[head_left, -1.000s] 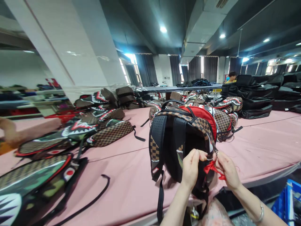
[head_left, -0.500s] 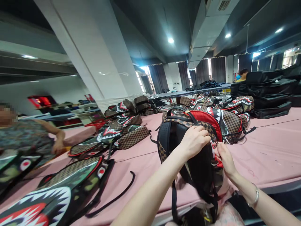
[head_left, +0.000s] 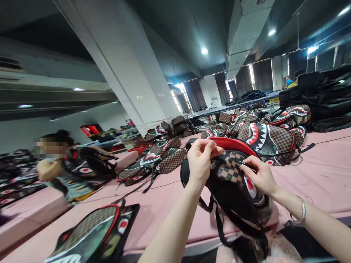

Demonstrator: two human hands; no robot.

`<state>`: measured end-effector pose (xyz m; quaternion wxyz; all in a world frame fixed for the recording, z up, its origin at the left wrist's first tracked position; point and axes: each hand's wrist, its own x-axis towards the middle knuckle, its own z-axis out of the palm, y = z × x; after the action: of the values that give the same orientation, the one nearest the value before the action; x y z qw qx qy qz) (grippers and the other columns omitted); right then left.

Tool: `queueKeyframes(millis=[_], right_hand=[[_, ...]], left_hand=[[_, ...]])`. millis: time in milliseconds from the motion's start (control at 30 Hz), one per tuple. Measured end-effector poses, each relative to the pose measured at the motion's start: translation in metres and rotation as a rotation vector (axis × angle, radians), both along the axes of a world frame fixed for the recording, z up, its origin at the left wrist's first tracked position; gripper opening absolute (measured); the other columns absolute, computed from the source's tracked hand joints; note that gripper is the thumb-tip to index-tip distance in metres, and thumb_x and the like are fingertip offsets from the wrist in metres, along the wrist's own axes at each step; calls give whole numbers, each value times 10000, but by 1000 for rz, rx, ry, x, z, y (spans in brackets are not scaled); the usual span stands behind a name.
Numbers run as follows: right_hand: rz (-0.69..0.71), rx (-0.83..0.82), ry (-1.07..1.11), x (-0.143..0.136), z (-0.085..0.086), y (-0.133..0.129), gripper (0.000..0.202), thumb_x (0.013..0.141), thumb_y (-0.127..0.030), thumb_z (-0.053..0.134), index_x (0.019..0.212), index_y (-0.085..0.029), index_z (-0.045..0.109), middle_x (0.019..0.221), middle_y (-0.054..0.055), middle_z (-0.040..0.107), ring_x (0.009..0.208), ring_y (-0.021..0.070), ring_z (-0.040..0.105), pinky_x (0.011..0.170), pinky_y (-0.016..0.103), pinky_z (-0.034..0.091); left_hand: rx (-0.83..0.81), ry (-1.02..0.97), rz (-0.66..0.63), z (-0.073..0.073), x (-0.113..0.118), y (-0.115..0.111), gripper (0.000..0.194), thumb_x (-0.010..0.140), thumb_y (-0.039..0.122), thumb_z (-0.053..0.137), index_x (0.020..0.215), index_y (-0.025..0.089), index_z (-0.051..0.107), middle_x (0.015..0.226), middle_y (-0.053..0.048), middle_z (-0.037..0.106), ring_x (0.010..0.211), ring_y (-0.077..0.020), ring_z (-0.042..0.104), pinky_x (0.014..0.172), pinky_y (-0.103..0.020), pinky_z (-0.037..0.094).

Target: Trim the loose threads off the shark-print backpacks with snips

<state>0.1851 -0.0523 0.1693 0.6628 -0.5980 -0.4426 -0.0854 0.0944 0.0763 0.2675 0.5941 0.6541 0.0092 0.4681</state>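
A backpack (head_left: 227, 170) with brown checks, black panels and a red-and-white eye stands tilted on the pink-covered table in front of me. Its top gapes, showing a red lining (head_left: 238, 143). At the left end of this opening, my left hand (head_left: 200, 157) has its thumb and fingers pressed together; what they pinch is hidden. My right hand (head_left: 260, 176) pinches a small dark piece with a shiny spot, at the upper edge of the checked panel above the eye. That piece looks like a zipper pull. Black straps (head_left: 219, 223) hang down the near side.
Another shark-print backpack (head_left: 270, 140) lies just behind. More backpacks are heaped (head_left: 153, 157) along the pink table (head_left: 156, 204), and one lies at the front left (head_left: 93, 230). Black bags (head_left: 326, 98) are stacked at right. At left a person (head_left: 52, 164) holds a backpack.
The backpack has turned so its checked and eye side shows more. Both my hands have shifted left, the right one onto the panel's upper edge. The person at left now has a backpack raised.
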Motion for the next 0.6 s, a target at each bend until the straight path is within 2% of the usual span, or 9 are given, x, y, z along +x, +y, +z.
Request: queueKeyframes(millis=[133, 267, 400, 533, 600], right_hand=[[-3, -80, -72, -10, 11, -2, 156, 799, -348, 528, 825, -195, 550, 734, -2, 599, 649, 120, 562, 590, 203, 432], [-61, -194, -174, -14, 21, -2, 152, 788, -351, 542, 838, -208, 558, 715, -15, 609, 588, 113, 553, 555, 200, 405], [-125, -258, -228, -14, 28, -1, 156, 791, -362, 532, 828, -214, 561, 718, -10, 627, 586, 125, 560, 546, 205, 388], [-157, -242, -207, -11, 28, -2, 159, 806, -360, 509, 847, -216, 562, 756, -3, 641, 626, 135, 581, 591, 216, 406], [-149, -220, -163, -8, 28, -4, 175, 814, -371, 496, 850, -214, 563, 755, -3, 639, 653, 139, 588, 612, 221, 417]], left_hand=[[-206, -166, -56, 1, -3, 5, 337, 576, 367, 756, 654, 139, 520, 594, 54, 528, 504, -46, 536, 508, -173, 486], [-354, -274, -154, 1, 2, 8, 373, 522, 337, 796, 626, 129, 504, 589, 63, 492, 474, -12, 468, 464, -131, 436], [-431, -300, -264, 2, 7, 8, 347, 549, 284, 792, 614, 127, 490, 589, 61, 489, 450, 3, 417, 429, -117, 387], [-474, -300, -286, 3, 6, 10, 332, 553, 241, 794, 628, 129, 491, 590, 66, 483, 454, 5, 421, 438, -117, 380], [-423, -281, -279, 3, 3, 11, 336, 558, 247, 791, 624, 131, 483, 583, 68, 479, 442, 6, 409, 429, -116, 362]])
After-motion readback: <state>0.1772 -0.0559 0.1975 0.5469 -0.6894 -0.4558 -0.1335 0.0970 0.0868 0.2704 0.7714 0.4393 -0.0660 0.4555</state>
